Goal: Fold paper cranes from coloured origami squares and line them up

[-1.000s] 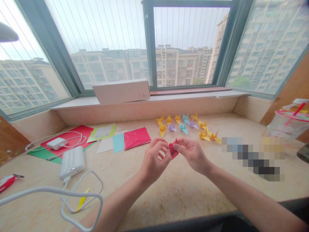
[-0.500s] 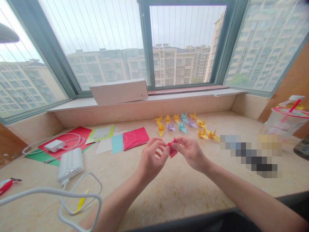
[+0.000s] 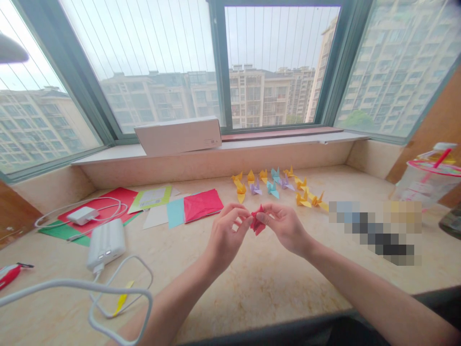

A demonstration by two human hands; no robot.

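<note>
A small red paper crane (image 3: pixel 258 224), partly folded in appearance, is held above the stone counter between my two hands. My right hand (image 3: pixel 284 225) pinches it from the right, thumb across its front. From the left, the thumb and index fingertips of my left hand (image 3: pixel 230 230) close on its edge, the other fingers curled. My fingers cover part of its shape. Just beyond stand several finished paper cranes in yellow, blue and purple, among them a yellow crane (image 3: pixel 241 193) and a blue crane (image 3: pixel 272 190).
Red paper sheets (image 3: pixel 203 205) lie left of my hands, beside blue and white sheets. A white power bank (image 3: pixel 106 244) and its looping cable (image 3: pixel 151 307) occupy the left front. A plastic cup (image 3: pixel 425 185) stands far right. A white box (image 3: pixel 180 137) rests on the sill.
Both hands keep their hold on the red paper crane, with only a slight shift of the fingers. The view has moved a touch; nothing else differs visibly.
</note>
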